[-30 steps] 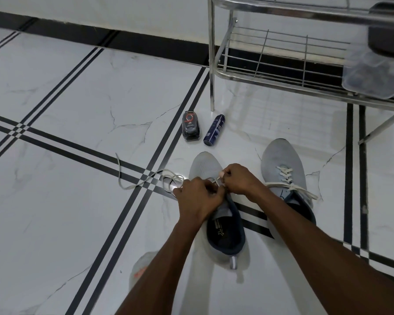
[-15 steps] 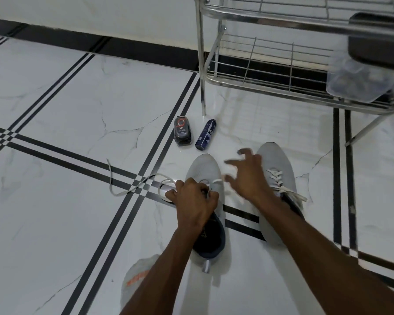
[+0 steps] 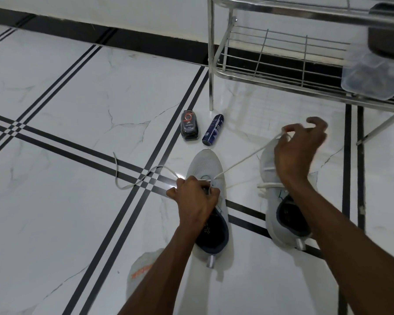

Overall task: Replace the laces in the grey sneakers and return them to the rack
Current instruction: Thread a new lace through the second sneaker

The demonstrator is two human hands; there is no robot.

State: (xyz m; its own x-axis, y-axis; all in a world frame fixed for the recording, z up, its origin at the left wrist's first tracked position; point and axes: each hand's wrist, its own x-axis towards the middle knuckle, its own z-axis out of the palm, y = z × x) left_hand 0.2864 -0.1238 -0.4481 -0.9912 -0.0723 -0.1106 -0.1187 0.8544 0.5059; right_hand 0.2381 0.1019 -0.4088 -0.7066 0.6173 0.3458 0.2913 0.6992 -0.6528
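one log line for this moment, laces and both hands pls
phase: lacing left sneaker | left hand: holds eyelets | right hand: pulls white lace taut | right sneaker: laced | rack: no sneakers

Single head-worn wide-angle view, looking forward and steeply down at the floor [image 3: 66,98]; forearms close below, rack [image 3: 282,71] upper right.

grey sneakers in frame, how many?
2, both on the floor. Left sneaker lies under the left hand; right sneaker sits beside it, partly behind the right forearm. None shows on the rack.
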